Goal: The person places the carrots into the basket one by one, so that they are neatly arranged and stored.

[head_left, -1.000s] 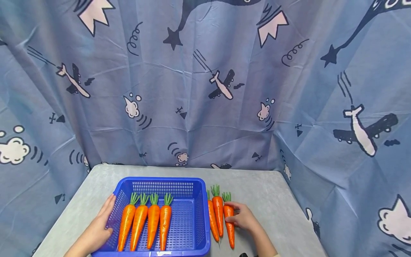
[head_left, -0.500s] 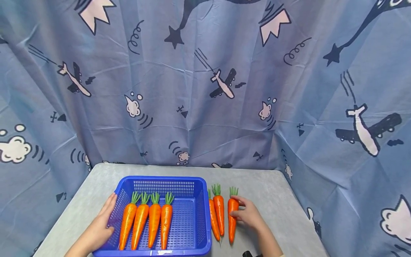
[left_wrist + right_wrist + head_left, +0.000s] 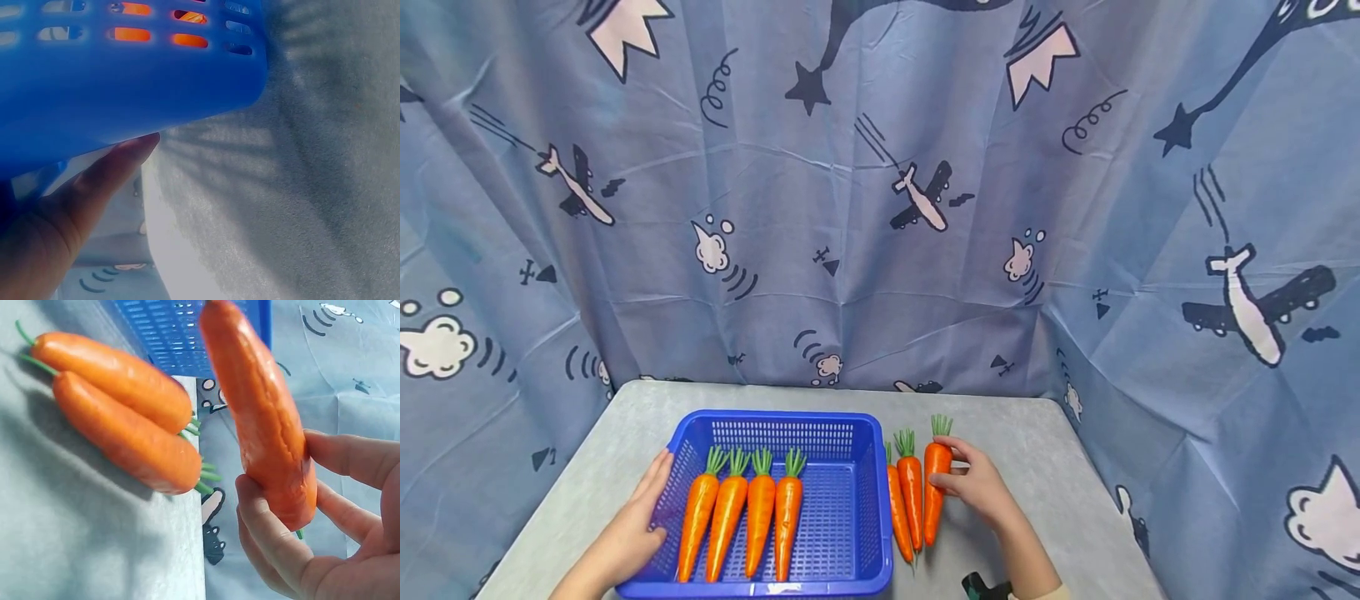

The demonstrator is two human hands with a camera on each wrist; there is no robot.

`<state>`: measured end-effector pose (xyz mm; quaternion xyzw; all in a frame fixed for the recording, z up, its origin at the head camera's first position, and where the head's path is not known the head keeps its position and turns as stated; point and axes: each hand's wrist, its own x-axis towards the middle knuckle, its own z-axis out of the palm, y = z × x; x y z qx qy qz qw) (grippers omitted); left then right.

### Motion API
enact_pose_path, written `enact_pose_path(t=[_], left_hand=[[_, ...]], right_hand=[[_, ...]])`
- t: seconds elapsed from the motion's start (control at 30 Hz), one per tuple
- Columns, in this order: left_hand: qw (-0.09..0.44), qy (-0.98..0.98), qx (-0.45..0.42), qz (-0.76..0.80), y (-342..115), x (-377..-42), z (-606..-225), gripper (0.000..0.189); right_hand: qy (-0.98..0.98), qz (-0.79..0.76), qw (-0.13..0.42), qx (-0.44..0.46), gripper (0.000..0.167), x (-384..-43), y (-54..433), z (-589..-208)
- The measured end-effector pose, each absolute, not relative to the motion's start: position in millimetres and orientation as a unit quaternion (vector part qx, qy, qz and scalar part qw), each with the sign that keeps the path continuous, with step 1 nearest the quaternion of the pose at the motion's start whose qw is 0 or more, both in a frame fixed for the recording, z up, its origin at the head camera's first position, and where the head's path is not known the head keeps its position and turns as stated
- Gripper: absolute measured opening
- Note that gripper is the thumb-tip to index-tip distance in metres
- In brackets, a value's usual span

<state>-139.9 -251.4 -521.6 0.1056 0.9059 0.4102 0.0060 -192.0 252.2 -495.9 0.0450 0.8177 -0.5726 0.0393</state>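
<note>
My right hand (image 3: 981,487) pinches an orange carrot (image 3: 936,483) between thumb and fingers near its green top. In the right wrist view this carrot (image 3: 259,419) is raised, its narrow end toward the basket. Two more carrots (image 3: 910,500) lie side by side beneath and left of it, along the basket's outer right wall. The left hand (image 3: 625,533) holds the left side of the blue plastic basket (image 3: 775,418), straight fingers along the outside and thumb over the rim. In the left wrist view one finger (image 3: 103,175) touches the wall; the thumb is hidden.
Several carrots (image 3: 760,525) lie in a row on the left of the basket floor, tops pointing away. The basket stands on a grey table (image 3: 1015,442). A blue patterned curtain (image 3: 760,250) hangs behind and at both sides. Something small and dark (image 3: 976,586) shows by the right wrist.
The right hand first slid its carrot rightward from the other two. It then moved farther off across the table and slightly back left with it. The left hand has stayed on the basket.
</note>
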Motion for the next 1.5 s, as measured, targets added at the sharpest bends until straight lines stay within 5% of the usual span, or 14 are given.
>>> enact_pose_path(t=[1.5], left_hand=[[0.024, 0.904, 0.101, 0.414, -253, -142, -522, 0.104]], right_hand=[[0.808, -0.575, 0.091, -0.088, 0.058, -221, 153, -443]])
